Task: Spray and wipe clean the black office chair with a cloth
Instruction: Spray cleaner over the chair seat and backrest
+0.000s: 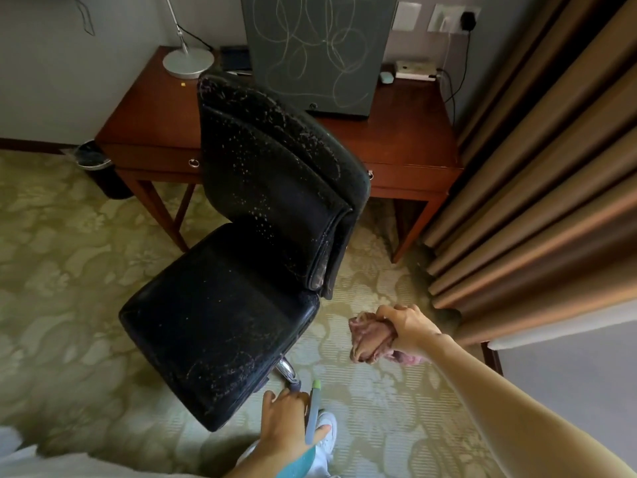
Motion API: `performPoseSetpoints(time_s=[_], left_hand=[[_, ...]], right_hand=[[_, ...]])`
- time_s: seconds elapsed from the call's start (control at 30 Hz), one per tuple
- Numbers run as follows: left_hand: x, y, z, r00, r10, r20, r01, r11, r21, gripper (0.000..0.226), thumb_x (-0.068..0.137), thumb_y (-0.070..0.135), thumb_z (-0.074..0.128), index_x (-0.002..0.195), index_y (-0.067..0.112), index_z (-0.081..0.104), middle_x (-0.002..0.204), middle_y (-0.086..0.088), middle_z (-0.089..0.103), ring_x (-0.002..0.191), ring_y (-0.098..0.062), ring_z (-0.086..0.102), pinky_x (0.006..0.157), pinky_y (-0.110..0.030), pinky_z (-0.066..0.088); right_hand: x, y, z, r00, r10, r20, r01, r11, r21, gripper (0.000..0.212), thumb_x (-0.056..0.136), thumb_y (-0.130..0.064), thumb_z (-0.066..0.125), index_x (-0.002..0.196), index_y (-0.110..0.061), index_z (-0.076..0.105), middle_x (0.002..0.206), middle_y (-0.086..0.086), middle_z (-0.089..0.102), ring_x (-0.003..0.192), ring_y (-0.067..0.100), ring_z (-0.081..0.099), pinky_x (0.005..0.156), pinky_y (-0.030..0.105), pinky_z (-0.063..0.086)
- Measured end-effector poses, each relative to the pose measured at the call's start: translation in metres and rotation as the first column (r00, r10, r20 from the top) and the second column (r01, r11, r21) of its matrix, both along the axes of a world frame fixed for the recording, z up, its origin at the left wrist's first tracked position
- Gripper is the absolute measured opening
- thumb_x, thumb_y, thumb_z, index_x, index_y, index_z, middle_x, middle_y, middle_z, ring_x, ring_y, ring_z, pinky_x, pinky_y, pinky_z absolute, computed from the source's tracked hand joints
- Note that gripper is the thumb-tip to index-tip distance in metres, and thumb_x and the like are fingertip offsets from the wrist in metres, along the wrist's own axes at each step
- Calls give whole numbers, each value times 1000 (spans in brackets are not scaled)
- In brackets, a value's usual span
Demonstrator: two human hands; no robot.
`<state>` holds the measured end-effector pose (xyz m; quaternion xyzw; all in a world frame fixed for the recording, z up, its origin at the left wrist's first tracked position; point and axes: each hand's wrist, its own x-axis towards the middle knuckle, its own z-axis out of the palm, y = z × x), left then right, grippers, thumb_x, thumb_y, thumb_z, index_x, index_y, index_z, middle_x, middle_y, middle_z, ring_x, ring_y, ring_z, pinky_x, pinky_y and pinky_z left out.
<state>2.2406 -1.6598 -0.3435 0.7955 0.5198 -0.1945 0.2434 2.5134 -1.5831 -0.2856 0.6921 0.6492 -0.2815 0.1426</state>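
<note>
Chair [220, 326] is standing by the worktop [155, 122]; left hand [282, 422] is gripping a sprayer [313, 414], right hand [410, 329] is clutching a cloth [368, 336].

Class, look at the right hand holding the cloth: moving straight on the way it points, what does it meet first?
Probably the near side edge of the black chair seat: the right hand, cloth leading, points at it. Depth is unclear.

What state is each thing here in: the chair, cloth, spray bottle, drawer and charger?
Chair: speckled with pale marks on seat and back.
Cloth: bunched, gripped by right hand.
Spray bottle: held by left hand.
Desk drawer: closed.
Charger: plugged in.
</note>
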Motion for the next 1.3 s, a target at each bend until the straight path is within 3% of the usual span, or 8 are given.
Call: performPoseSetpoints(time_s=[0.13, 0.27, 0.43, 0.7, 0.87, 1.1, 1.3], left_hand=[[-6, 3, 3, 997, -23, 71, 23, 1000, 5, 67, 76, 73, 46, 125, 29, 50, 124, 13, 54, 120, -10, 47, 102, -34, 24], [-9, 16, 11, 989, -4, 145, -6, 998, 65, 74, 71, 76, 46, 130, 31, 45, 125, 15, 52, 122, -8, 47, 102, -33, 28], [1, 38, 22, 976, 50, 212, -80, 988, 134, 70, 75, 76, 43, 129, 31, 44, 127, 16, 50, 120, -9, 48, 100, -31, 32], [41, 73, 28, 950, 155, 271, -210, 959, 190, 56, 75, 75, 41, 113, 34, 50, 115, 16, 55, 111, -7, 51, 91, -30, 32], [82, 91, 24, 927, 243, 287, -310, 926, 215, 60, 75, 77, 40, 115, 33, 50, 114, 15, 56, 109, -7, 52, 90, -29, 33], [178, 119, 21, 847, 445, 290, -515, 824, 238, 63, 79, 73, 44, 124, 29, 50, 120, 11, 55, 116, -11, 50, 94, -31, 35], [256, 136, 25, 686, 634, 359, -724, 645, 245, 69, 77, 73, 50, 119, 19, 58, 111, 2, 63, 105, -20, 60, 87, -36, 43]], right_hand=[[0, -3, 6, 999, -28, 16, 28, 1000, 13, 49, 78, -27, 67, 121, -34, 45, 113, 2, 52, 108, 27, 43, 81, 30, 41], [2, 5, 22, 999, -32, 42, 30, 999, 40, 50, 77, -32, 69, 121, -34, 44, 112, 1, 53, 109, 26, 44, 88, 32, 40], [6, 24, 24, 998, -18, 64, 11, 995, 101, 59, 69, -39, 74, 118, -38, 42, 109, -1, 54, 106, 25, 48, 93, 37, 44], [29, 56, 3, 997, 49, 58, -55, 993, 103, 58, 72, -37, 70, 122, -39, 41, 109, 0, 55, 106, 26, 49, 93, 37, 43], [69, 89, -10, 991, 126, 47, -130, 988, 84, 57, 71, -38, 68, 121, -41, 40, 111, -1, 55, 110, 27, 48, 95, 39, 42], [157, 156, -4, 954, 295, 47, -298, 951, 86, 52, 71, -33, 67, 116, -38, 42, 105, -3, 57, 108, 26, 47, 93, 38, 43], [214, 195, 6, 855, 515, 60, -518, 847, 119, 54, 74, -26, 70, 122, -31, 46, 118, -5, 56, 115, 21, 48, 97, 34, 32]])
